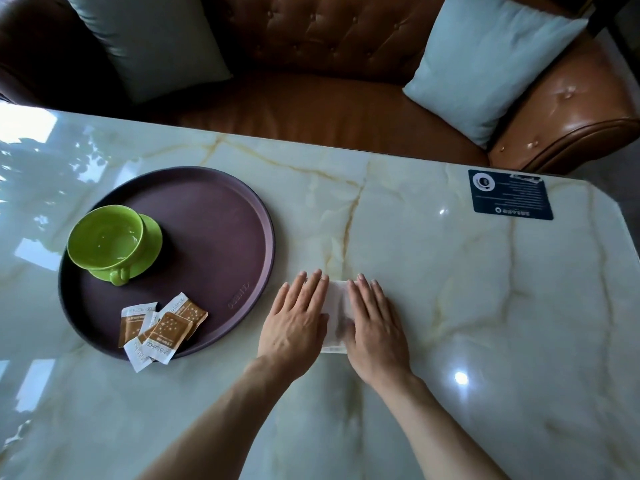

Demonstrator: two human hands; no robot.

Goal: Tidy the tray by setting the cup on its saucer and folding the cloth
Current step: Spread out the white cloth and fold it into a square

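Hands flat on marble, a person presses a white cloth (336,311) into its fold on the glossy worktop (450,289). Well to the left of the hands sits a round purple tray (221,216), and on its far-left part the green cup (105,237) already rests on its matching saucer (152,237), handle turned toward the person. Nearer, a loose pile of sugar sachets (159,329) lies at the tray's front edge, one packet hanging over the rim onto the marble. Just right of the tray, the left hand (298,317) lies palm down with fingers straight and close together, covering the cloth's left side; the right hand (372,323) lies the same way, touching its right side. Only a narrow strip of cloth shows between them, so the number of folds cannot be told. Far off to the right lies a dark printed card (509,195).

The cup step looks finished; the fold appears close to done. The likely trouble lies in the polished stone: the cloth could skate under uneven pressure and skew the crease, or spring open once the palms lift. A careless carry back toward the tray could also brush the overhanging sachet off the rim.
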